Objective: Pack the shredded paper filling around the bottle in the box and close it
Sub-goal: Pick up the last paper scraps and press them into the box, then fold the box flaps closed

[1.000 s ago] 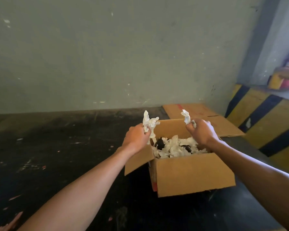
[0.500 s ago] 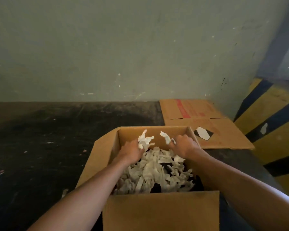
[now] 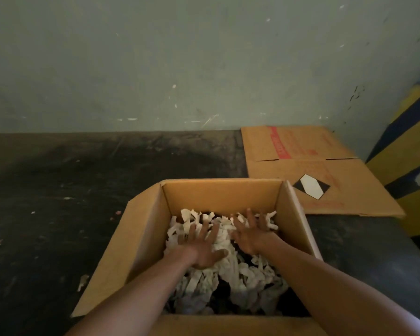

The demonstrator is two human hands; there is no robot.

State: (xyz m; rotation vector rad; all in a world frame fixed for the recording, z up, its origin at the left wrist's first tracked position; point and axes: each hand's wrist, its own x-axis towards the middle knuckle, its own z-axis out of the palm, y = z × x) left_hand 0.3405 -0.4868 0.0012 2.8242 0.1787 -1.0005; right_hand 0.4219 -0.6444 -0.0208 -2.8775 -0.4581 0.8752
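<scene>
Both palms flat, fingers spread, gripping nothing: left hand (image 3: 203,248) and right hand (image 3: 254,235) on paper (image 3: 230,267) mid-frame. Press evenly toward dark gaps in box (image 3: 221,195).

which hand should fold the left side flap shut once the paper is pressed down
Left, probably. The left hand lies flat on the shredded paper nearer the splayed left flap; the right hand would cross over.

I judge this a warehouse or loading area: a bare, scuffed grey-green wall (image 3: 180,57), a dark stained floor (image 3: 46,202), a yellow-and-black hazard-striped barrier (image 3: 407,151), and a flattened printed carton (image 3: 308,163) lying on the ground.
</scene>
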